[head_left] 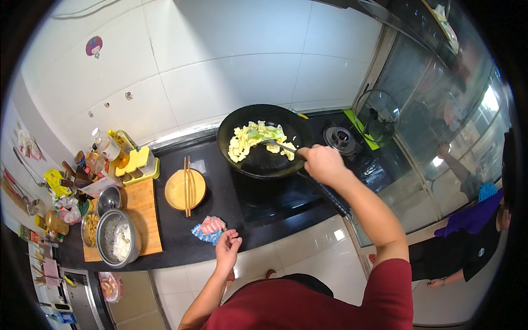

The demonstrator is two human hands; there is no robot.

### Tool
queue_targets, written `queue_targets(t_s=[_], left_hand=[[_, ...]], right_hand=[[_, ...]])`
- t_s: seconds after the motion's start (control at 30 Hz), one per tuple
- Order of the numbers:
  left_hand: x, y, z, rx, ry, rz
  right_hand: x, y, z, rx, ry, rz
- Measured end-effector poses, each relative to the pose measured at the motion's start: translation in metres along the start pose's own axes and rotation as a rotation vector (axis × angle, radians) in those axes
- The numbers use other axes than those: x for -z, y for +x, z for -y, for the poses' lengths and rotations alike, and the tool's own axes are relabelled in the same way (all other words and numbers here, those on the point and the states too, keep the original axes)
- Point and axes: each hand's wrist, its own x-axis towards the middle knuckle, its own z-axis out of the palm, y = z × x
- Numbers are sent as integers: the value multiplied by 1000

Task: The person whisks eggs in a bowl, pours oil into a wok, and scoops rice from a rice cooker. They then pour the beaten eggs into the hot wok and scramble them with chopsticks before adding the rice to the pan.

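My right hand point(325, 164) is closed around the handle of a metal spatula point(273, 143). The spatula's blade dips into yellow scrambled egg point(247, 141) with some pale green pieces. The egg lies in a black wok point(263, 168) on the stove, its long handle pointing toward me at the right. My left hand point(226, 251) hovers by the counter's front edge, fingers loosely curled and nothing visible in them. Just beyond its fingertips lies a crumpled pink-and-blue cloth point(210, 228). A yellow bowl point(175, 191) with wooden chopsticks point(188, 190) across it stands farther left.
At left, a metal pot of white food point(132, 242) stands on a wooden cutting board point(144, 212). Bottles point(110, 147) and a yellow seasoning box point(144, 164) line the back. Another burner point(340, 139) and an upright glass lid point(378, 113) are at right. Another person point(478, 250) is at the far right.
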Motion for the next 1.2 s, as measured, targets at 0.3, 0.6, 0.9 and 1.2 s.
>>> queue_targets(t_s=[0.3, 0.6, 0.9, 1.2], left_hand=[[36, 6, 1, 86, -49, -62], [68, 16, -13, 52, -22, -4], [83, 34, -10, -4, -62, -22], [67, 41, -18, -12, -45, 123]], right_hand=[[15, 51, -108, -418, 619, 307], [-38, 69, -49, -148, 847, 198], [103, 3, 28, 136, 188, 270], [12, 14, 22, -164, 135, 49]])
